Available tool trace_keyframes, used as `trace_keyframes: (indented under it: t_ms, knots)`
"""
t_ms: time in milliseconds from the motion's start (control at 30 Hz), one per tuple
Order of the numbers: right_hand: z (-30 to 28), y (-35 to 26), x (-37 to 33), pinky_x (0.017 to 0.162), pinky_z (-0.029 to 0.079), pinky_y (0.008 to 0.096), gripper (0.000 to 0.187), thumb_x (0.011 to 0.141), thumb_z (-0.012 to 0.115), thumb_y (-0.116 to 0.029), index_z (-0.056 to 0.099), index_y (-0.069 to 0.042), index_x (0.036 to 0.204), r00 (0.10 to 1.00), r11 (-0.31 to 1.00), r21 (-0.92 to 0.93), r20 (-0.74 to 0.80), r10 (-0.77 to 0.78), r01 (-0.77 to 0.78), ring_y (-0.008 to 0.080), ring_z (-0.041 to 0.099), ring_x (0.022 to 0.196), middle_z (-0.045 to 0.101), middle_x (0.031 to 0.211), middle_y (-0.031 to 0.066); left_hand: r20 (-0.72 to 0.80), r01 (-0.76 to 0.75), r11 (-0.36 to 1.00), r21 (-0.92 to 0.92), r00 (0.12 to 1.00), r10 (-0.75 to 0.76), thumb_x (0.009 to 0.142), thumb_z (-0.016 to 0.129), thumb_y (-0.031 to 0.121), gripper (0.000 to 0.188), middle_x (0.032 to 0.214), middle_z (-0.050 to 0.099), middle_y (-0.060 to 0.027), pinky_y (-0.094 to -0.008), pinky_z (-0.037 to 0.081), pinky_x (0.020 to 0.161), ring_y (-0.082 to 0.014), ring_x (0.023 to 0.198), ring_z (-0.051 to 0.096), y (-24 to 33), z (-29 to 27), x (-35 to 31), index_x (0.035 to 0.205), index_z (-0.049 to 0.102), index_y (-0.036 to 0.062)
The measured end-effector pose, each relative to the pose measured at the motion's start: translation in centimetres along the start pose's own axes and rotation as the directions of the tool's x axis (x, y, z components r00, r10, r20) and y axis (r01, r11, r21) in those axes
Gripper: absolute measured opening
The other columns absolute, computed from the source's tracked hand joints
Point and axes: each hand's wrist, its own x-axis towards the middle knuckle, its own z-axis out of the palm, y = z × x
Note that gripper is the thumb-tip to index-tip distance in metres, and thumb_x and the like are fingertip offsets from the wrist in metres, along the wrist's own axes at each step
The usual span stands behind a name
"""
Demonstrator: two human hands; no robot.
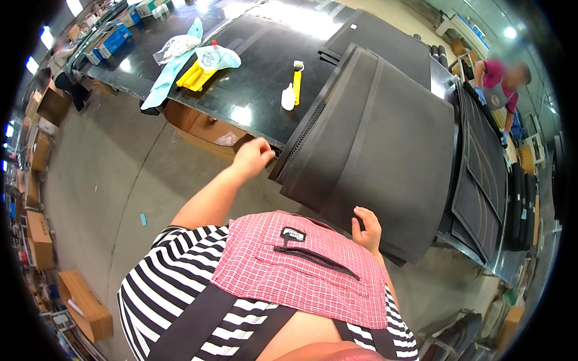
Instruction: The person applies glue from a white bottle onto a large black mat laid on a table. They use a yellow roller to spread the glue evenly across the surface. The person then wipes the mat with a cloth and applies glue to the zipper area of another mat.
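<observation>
A stack of large dark grey panels (385,144) lies before me on the table, with a zipper-like toothed strip (319,105) along its left edge. My left hand (253,159) is at the stack's near left corner, beside the table edge. Its fingers are curled together, and whatever they may hold is hidden. By the near edge of the panels is my right hand (367,230), its index finger and thumb apart and nothing visible between them. A yellow-handled roller (297,81) and a white bottle (288,97) rest left of the stack.
Yellow tools (195,76) and light blue cloth (171,69) lie on the black table (259,54). An open cardboard box (201,123) sits beneath its edge. A co-worker (500,84) handles stitched dark panels (478,180) at the right. Another person (66,69) stands far left.
</observation>
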Motion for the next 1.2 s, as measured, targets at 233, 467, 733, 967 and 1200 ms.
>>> trace_keyframes:
  t_ms: [233,467,733,967,1200]
  knots:
    - [1.8,-1.5,1.7,0.086,0.056,0.0384,0.022,0.081,0.073,-0.001,0.072,-0.003,0.103,1.0,0.999,0.051,0.02,0.0,-0.001,0.0323,0.07,0.098,0.073,0.107,0.0142,-0.239,-0.215,0.975,-0.046,0.951,0.199,0.082,0.077,0.008,0.06,0.131,0.064,-0.0132,-0.0381,0.051,0.098,-0.0281,0.116,0.063,-1.5,-1.1,11.5,0.138,0.055,0.0078]
    - [0.0,1.0,1.9,0.087,0.056,0.0376,0.019,0.083,0.073,-0.001,0.071,-0.003,0.102,0.99,0.982,0.128,0.025,0.139,-0.141,0.0312,0.071,0.098,0.073,0.105,0.0141,-0.13,-0.271,0.962,-0.034,0.956,0.265,0.079,0.077,0.002,0.079,0.139,0.059,-0.0139,-0.0415,0.046,0.106,-0.0293,0.129,0.055,-0.1,1.1,17.7,0.15,0.044,0.0152]
    - [0.2,2.7,6.9,0.086,0.055,0.0366,0.02,0.086,0.07,0.0,0.071,-0.002,0.105,0.995,0.963,0.25,-0.008,0.102,-0.097,0.0306,0.07,0.096,0.073,0.104,0.0152,-0.11,-0.12,0.986,-0.117,0.988,0.107,0.081,0.078,0.009,0.035,0.104,0.071,-0.0103,-0.0351,0.052,0.088,-0.025,0.099,0.068,0.3,2.8,17.2,0.113,0.065,0.0051]
    - [3.3,1.3,12.0,0.093,0.053,0.0301,0.025,0.094,0.065,0.001,0.067,-0.002,0.119,0.923,0.598,0.711,0.21,0.322,-0.37,0.0189,0.067,0.104,0.07,0.112,0.0105,0.109,-0.136,0.911,-0.391,0.975,0.192,0.081,0.081,0.01,0.036,0.102,0.069,-0.0058,-0.0305,0.052,0.083,-0.0146,0.091,0.065,8.4,3.3,9.8,0.114,0.068,0.0034]
    - [8.9,-2.9,17.5,0.099,0.053,0.0325,0.042,0.093,0.073,-0.005,0.057,0.002,0.131,0.84,0.075,0.918,0.321,0.438,-0.39,0.0211,0.066,0.108,0.066,0.122,0.0104,0.396,0.015,0.818,-0.576,0.88,0.262,0.085,0.08,0.007,0.034,0.106,0.069,-0.0043,-0.0284,0.053,0.085,-0.0115,0.094,0.065,11.6,4.5,8.1,0.115,0.064,0.0019]
